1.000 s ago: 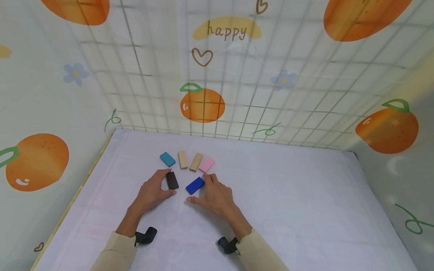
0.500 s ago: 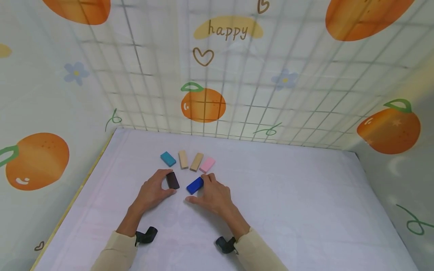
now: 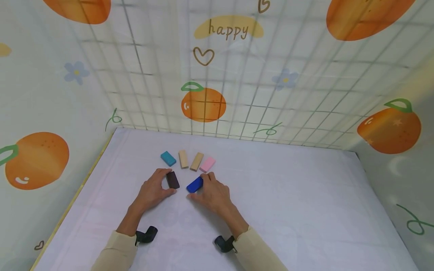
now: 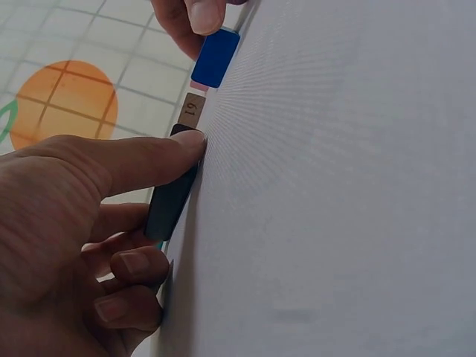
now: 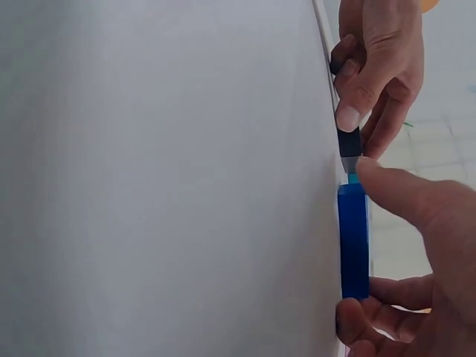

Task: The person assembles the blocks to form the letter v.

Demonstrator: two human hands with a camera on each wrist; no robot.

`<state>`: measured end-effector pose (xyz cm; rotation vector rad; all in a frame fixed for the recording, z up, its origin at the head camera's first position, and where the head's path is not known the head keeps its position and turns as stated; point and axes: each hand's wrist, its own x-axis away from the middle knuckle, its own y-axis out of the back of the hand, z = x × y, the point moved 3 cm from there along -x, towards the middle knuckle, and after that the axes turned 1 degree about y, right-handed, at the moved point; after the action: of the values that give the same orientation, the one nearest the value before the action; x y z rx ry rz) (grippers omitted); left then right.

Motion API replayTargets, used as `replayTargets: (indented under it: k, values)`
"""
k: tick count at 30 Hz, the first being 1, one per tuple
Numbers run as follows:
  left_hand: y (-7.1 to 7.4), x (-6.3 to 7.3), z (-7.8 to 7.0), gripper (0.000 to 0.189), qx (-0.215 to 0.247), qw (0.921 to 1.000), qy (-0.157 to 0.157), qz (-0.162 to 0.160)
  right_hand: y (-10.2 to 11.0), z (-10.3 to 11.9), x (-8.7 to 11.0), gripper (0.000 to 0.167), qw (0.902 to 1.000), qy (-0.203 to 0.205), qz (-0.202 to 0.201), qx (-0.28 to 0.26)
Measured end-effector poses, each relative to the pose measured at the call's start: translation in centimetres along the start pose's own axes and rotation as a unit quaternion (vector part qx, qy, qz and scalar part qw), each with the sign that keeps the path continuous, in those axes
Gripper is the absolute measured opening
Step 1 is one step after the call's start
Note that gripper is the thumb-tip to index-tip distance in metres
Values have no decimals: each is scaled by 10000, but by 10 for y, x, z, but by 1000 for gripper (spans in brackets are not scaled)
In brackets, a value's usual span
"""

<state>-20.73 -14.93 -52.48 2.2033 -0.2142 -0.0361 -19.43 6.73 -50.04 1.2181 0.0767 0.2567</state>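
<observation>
My left hand (image 3: 154, 191) pinches a dark brown-black rectangular block (image 3: 173, 180) by its ends, thumb at the near end and a finger at the far end. In the left wrist view its thumb lies on the dark block (image 4: 175, 186). My right hand (image 3: 215, 194) has thumb and fingers around a blue block (image 3: 194, 184), close to the dark one. From the right wrist, fingertips meet one end of the blue block (image 5: 354, 242), and the thumb is right at the other end. Both blocks are low at the white tabletop.
Behind the hands, a teal block (image 3: 168, 159), two plain wooden blocks (image 3: 183, 159) (image 3: 196, 162) and a pink block (image 3: 207, 164) lie in a loose arc. A white cloth (image 3: 305, 195) covers the table. Printed curtains with a wire grid (image 3: 244, 94) enclose the back and sides.
My right hand has shifted slightly left, its thumb closing in on the near end of the blue block. The left hand stays on the dark block; the other blocks lie still.
</observation>
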Motion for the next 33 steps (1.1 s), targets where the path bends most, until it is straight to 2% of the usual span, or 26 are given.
replayTargets:
  k: [13, 24, 33]
  values:
    - [0, 0, 0, 74, 17, 10000, -74, -59, -5, -3, -6, 88, 9999, -76, -36, -72]
    - [0, 2, 0, 74, 54, 10000, -44, -18, -4, 0, -5, 79, 9999, -113, 9, -52]
    - [0, 1, 0, 78, 11, 10000, 10, 7, -4, -1, -6, 89, 9998, -158, 15, -114]
